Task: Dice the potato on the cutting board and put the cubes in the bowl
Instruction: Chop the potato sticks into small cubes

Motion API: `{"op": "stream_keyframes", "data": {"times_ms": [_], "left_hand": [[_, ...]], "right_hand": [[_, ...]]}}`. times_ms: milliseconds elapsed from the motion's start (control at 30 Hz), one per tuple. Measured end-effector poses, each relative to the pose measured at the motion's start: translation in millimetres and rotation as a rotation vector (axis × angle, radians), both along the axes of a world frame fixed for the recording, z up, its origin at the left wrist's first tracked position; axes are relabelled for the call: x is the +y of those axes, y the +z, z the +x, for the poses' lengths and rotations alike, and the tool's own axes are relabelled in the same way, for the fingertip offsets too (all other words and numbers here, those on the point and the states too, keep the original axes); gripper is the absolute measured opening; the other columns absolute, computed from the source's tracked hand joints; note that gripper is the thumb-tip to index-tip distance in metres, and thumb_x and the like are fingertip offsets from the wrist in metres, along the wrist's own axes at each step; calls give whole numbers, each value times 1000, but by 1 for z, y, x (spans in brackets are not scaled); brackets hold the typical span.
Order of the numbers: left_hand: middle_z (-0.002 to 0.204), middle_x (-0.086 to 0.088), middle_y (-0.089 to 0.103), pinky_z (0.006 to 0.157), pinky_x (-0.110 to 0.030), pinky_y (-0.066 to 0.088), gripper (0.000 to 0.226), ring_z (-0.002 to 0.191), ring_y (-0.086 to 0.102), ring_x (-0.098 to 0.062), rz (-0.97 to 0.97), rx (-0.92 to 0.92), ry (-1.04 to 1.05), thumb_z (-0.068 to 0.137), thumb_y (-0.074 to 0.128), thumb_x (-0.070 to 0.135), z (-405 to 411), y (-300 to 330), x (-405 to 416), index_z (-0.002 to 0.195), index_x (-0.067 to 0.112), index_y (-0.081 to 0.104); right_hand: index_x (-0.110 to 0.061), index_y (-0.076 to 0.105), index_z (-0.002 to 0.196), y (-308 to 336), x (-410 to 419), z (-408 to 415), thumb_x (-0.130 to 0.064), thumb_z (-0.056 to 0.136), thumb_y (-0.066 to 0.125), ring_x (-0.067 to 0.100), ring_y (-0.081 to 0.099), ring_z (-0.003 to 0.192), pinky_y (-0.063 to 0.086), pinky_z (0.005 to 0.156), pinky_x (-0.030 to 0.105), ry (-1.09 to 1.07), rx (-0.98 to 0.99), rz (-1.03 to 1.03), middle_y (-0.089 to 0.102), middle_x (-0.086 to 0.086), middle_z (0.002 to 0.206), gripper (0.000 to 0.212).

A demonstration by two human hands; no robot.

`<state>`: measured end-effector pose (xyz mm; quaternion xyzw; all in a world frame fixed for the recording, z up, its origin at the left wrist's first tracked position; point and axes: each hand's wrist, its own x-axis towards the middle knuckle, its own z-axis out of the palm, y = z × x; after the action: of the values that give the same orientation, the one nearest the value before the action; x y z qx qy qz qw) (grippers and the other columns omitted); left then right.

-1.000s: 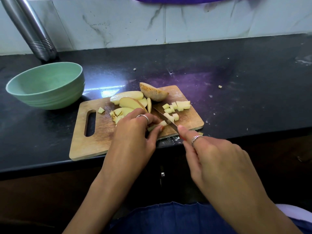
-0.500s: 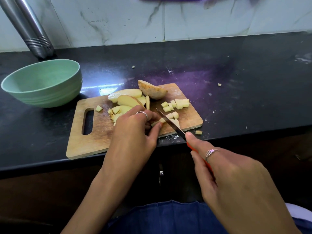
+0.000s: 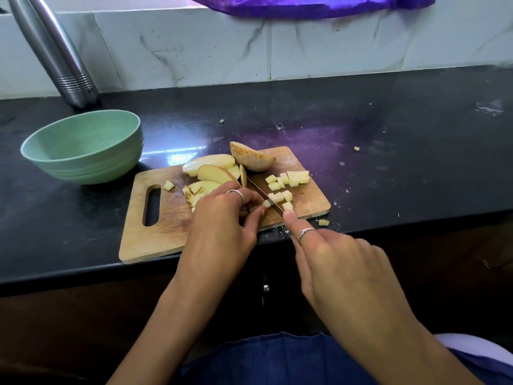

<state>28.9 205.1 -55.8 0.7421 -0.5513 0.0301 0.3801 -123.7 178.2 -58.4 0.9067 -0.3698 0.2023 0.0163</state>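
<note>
On cutting board (image 3: pixel 155 234), pale potato slices (image 3: pixel 211 162), small cubes (image 3: pixel 297 177)

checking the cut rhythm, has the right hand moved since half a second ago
Yes. The right hand has pushed forward, its fingertip back near the cutting board's front edge, knife among the cubes.
</note>
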Motion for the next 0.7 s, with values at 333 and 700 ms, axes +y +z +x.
{"op": "stream_keyframes", "data": {"times_ms": [333, 700], "left_hand": [[82, 6, 58, 71, -15, 48, 11, 72, 58, -6, -19, 41, 1, 80, 74, 22, 3, -1, 3, 87, 13, 72], [83, 7, 61, 73, -28, 49, 8, 76, 57, -11, -21, -16, 48, 83, 70, 18, 3, -1, 4, 89, 14, 75]], "right_hand": [[-18, 71, 108, 5, -3, -9, -13, 70, 79, 23, 55, 38, 38, 33, 26, -45, -177, 27, 61, -2, 53, 39], [-15, 66, 117, 9, 12, -17, -20, 83, 57, 4, 37, 38, 38, 36, 17, 71, -293, 163, 42, -16, 54, 36]]}}
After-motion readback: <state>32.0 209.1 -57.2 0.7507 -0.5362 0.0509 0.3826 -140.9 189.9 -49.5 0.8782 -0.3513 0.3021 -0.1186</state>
